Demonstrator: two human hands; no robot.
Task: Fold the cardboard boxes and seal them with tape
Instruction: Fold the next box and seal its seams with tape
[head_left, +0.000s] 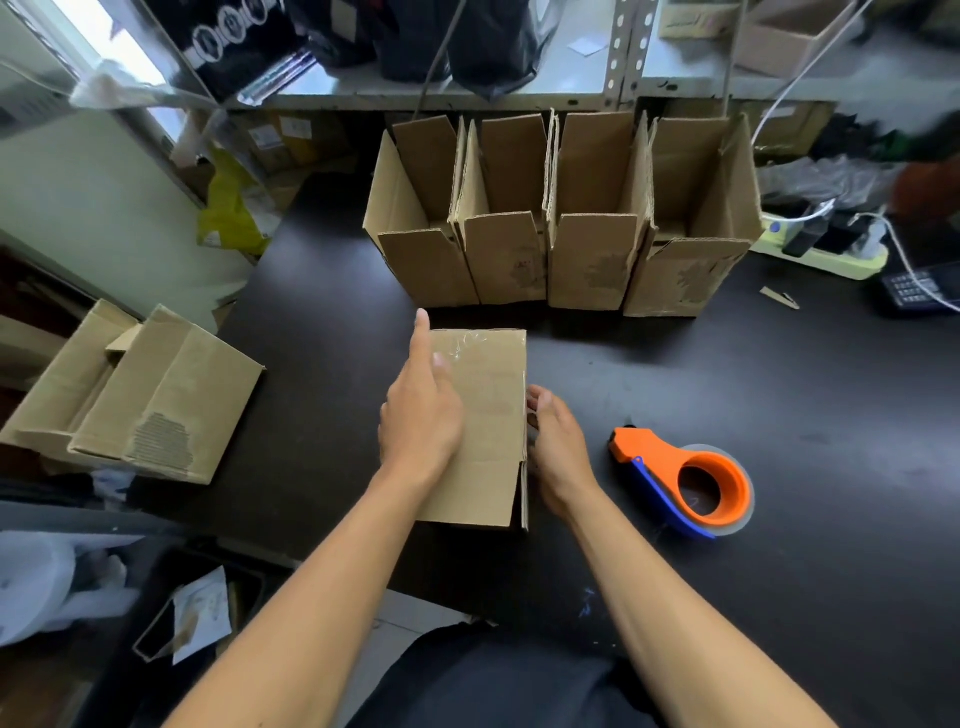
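Observation:
A small cardboard box (488, 415) stands on the black table (779, 467) in front of me, its top face closed, with clear tape glinting near its far edge. My left hand (421, 410) lies flat on the box's left side, fingers stretched forward. My right hand (556, 447) presses against the box's right side, fingers curled onto the edge. An orange and blue tape dispenser (685, 480) with a clear roll lies on the table to the right, untouched. Several open boxes (561, 218) with raised flaps stand in a row behind.
A larger cardboard box (135, 395) lies tilted at the left, off the table's edge. A power strip (826, 249) with cables and a dark calculator-like device (914, 291) sit at the far right. Metal shelving (467, 88) with bags runs along the back.

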